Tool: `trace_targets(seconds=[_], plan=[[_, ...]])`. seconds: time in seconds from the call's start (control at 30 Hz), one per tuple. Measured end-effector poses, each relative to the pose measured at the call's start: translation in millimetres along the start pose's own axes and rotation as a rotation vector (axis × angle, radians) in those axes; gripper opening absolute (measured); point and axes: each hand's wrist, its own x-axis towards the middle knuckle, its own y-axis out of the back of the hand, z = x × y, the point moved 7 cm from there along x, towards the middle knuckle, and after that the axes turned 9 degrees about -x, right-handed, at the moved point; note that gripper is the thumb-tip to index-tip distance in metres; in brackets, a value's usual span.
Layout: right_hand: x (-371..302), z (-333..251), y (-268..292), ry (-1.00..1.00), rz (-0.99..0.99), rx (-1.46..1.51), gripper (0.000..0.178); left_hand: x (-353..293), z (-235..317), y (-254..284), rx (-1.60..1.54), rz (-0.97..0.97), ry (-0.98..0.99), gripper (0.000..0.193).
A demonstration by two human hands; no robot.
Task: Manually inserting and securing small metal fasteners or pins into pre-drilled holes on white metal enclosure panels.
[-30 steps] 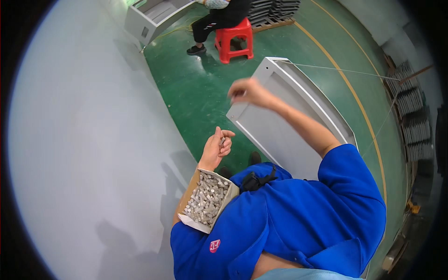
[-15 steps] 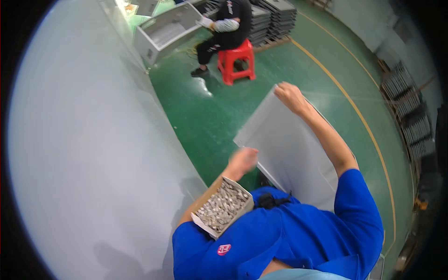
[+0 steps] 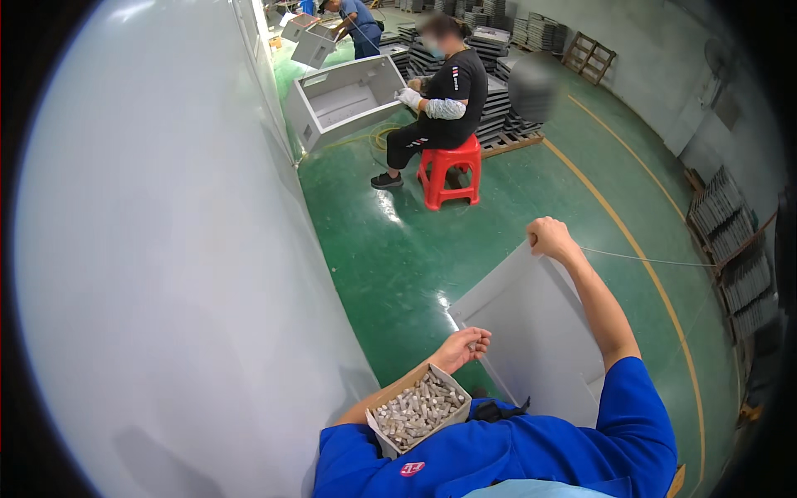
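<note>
Head view, one person in a blue shirt at work, seen from above.

Right hand (image 3: 550,239): raised, grip closed on the top corner of a grey sheet-metal panel (image 3: 540,332), which stands tilted on the green floor (image 3: 390,266) in front of the person. A thin line runs off to the right from near that hand; what it is cannot be told.

Left hand (image 3: 462,347): low, beside the panel's near edge, fingers pinched together on what seems a small pale piece; too small to be sure. Just below it, a small cardboard box (image 3: 415,411) full of pale cylindrical parts, resting against the left forearm.

Judgement: step in hand looks like fitting a small part from the box to the panel while the right hand steadies it. The next move would call for a steady panel and the pinched piece brought accurately to the panel edge.

Background: a seated person on a red stool (image 3: 450,170) at a grey metal enclosure (image 3: 344,100), well apart.
</note>
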Motion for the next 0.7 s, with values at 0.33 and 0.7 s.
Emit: trace_targets(seconds=[0.33,0.7], plan=[[-45,-5,28,0.048,0.318,-0.237,0.024,-9,-3,-43,0.119,-0.146,0.173,0.023],[-257,-96,49,-0.306,0.097,0.541,0.02,-39,-24,-128,0.132,-0.552,0.606,0.041]])
